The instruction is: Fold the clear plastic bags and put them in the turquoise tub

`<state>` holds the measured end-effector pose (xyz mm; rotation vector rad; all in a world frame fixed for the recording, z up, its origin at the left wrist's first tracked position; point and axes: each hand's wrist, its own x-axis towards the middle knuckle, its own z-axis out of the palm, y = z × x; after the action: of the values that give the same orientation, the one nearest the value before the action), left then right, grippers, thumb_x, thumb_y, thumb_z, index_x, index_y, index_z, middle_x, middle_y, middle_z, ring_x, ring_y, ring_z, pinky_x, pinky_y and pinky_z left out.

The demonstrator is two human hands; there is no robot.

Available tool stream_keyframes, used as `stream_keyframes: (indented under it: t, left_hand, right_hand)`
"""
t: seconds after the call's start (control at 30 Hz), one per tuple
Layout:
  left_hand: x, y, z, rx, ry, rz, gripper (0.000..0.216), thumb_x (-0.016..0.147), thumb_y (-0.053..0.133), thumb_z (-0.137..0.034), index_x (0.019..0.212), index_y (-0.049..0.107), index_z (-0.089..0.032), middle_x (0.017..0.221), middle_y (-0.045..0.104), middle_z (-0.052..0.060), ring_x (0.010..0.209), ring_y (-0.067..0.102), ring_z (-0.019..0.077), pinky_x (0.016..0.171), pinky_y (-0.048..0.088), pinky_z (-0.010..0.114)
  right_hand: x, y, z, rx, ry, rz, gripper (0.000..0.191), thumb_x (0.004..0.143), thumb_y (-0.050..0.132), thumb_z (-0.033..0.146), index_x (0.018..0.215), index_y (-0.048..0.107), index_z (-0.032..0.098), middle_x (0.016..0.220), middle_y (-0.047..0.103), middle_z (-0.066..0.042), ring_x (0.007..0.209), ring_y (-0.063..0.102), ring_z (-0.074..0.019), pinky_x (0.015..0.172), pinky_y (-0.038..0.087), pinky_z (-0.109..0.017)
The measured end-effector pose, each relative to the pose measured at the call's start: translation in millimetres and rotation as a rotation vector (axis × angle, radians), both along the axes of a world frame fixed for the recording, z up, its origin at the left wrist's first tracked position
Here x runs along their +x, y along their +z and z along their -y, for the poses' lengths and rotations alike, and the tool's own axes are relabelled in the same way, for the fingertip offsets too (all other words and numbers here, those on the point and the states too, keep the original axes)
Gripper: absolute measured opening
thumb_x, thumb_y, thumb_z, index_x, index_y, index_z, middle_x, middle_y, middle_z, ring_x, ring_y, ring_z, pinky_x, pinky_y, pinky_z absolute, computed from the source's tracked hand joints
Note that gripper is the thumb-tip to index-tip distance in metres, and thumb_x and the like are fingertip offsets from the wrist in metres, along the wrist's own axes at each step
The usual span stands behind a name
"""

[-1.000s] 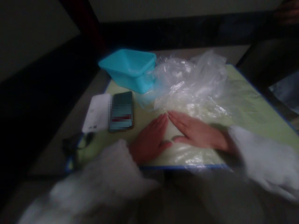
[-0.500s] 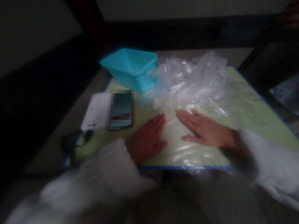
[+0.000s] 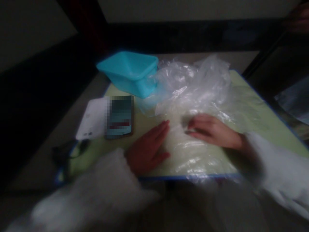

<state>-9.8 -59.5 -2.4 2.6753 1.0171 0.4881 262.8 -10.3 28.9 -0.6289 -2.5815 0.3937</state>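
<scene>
My left hand [image 3: 147,149] lies flat on the left part of a clear plastic sheet or bag [image 3: 195,151], fingers stretched out and thumb apart. Over the same plastic, my right hand [image 3: 209,129] is bent at the fingers, with a small gap between fingertips and thumb and nothing visible in it. The plastic is spread smooth between the hands and hangs a little over the front edge. Farther back it merges into a crumpled heap of clear plastic [image 3: 207,77]. Whether these are one piece or several, I cannot tell.
The yellow-green table top [image 3: 251,119] has a blue edge. A turquoise plastic basin [image 3: 123,75] stands at the back left. Nearer are a white flat object [image 3: 90,117] and a phone-like dark object [image 3: 120,117], partly pixelated. A dark cord [image 3: 77,151] lies at the left edge.
My right hand has gone from lying flat to bent fingers, slightly raised. My left hand stays flat on the plastic. The whole view has shifted slightly.
</scene>
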Motion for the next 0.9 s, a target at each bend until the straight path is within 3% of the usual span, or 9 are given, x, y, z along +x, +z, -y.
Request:
stream_keyframes:
  t: [0.2,0.4,0.67,0.9]
  left_hand:
    - [4.9,6.5,1.4,-0.092,0.002,-0.163,0.073,0.093,0.040,-0.051,0.146,0.018,-0.007,0.154,0.021,0.020,0.144,0.015,0.0269,0.116,0.021,0.044]
    - [2.3,7.9,-1.3,-0.079,-0.009,-0.205,0.074,0.092,0.041,-0.052,0.147,0.018,-0.008,0.154,0.020,0.019,0.144,0.015,0.0266,0.116,0.021,0.044]
    - [-4.7,6.6,-4.5,-0.052,-0.008,-0.154,0.076,0.091,0.043,-0.053,0.148,0.016,-0.011,0.155,0.019,0.019,0.144,0.016,0.0284,0.115,0.022,0.046]
    - [-2.2,8.0,-3.5,-0.013,-0.073,-0.055,0.078,0.091,0.041,-0.055,0.149,0.009,-0.015,0.156,0.017,0.017,0.144,0.016,0.0286,0.115,0.022,0.045]
  right_hand:
    - [9.0,2.8,-9.9,-0.153,0.040,0.095,0.019,0.090,0.057,0.034,0.089,0.059,0.015,0.085,0.059,-0.006,0.078,0.056,-0.0171,0.072,0.042,-0.032]
    - [26.0,17.7,-12.4,-0.349,0.037,0.211,0.006,0.085,0.054,0.017,0.080,0.056,0.016,0.078,0.057,-0.003,0.069,0.052,-0.0138,0.063,0.040,-0.029]
    - [43.8,32.5,-8.4,-0.318,0.059,0.243,0.019,0.080,0.053,0.011,0.063,0.053,0.019,0.068,0.054,-0.001,0.064,0.051,-0.0139,0.061,0.040,-0.030]
    - [16.0,39.1,5.1,-0.430,0.099,0.099,0.009,0.088,0.053,0.018,0.091,0.061,0.016,0.089,0.063,-0.006,0.078,0.059,-0.0146,0.068,0.046,-0.028]
